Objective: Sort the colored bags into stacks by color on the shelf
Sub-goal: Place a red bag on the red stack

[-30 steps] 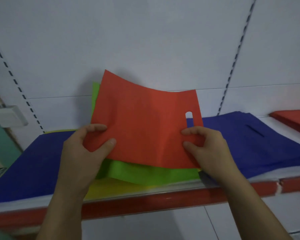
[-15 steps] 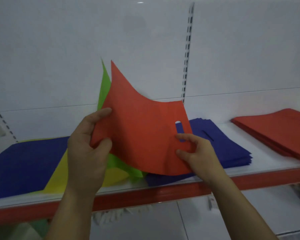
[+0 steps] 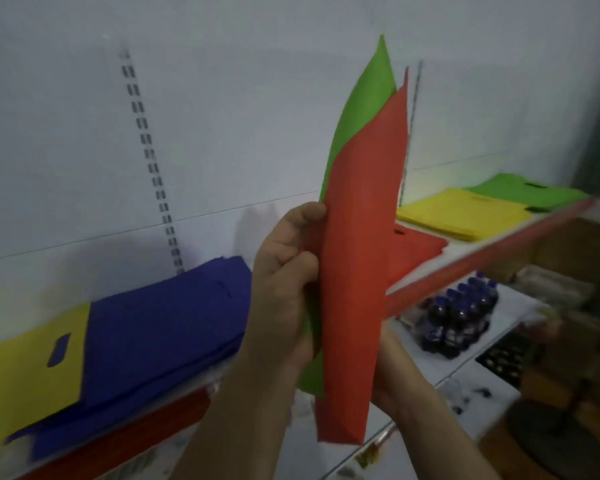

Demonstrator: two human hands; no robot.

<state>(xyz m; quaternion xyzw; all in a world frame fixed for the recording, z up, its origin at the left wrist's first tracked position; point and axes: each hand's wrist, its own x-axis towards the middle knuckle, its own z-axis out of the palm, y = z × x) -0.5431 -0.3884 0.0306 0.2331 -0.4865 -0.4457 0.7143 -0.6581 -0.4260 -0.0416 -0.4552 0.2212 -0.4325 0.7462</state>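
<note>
Step in hand: the person is carrying a red bag (image 3: 357, 271) and a green bag (image 3: 360, 109) together, both standing nearly upright and edge-on to the camera, which reads as the transfer stage between picking and stacking.
Left hand (image 3: 284, 285): it is pinching the near edge of both bags, thumb curling over the red face and fingers wrapping behind, so the green bag is lying against the back of the red one.
Right hand (image 3: 392, 375): it is sitting behind the lower part of the red bag and is mostly hidden; I cannot tell whether its fingers are closing on the fabric or only steadying it.
Where the red bag belongs: a red stack (image 3: 416, 247) is lying flat on the shelf (image 3: 482, 261), just beyond and to the right of the held bags.
Where the green bag belongs: a green stack (image 3: 523, 194) is lying farther right of the hands, past a yellow stack (image 3: 464, 213) that is sitting between it and the red one.
Left of the hands: a blue stack (image 3: 160, 327) is resting on the shelf, with one yellow bag (image 3: 28, 368) overlapping its left end, apparently not yet sorted.
Next move, as a judgement: the two bags are needing to be peeled apart, the red one laid flat and squared on the red stack, then the green one carried on to its stack.
Risk: the thin fabric is looking limp, so it may be folding or sliding off as it is set down.
Below the shelf: a pack of dark bottles (image 3: 458, 320) is sitting on the lower level, right of the hands.
</note>
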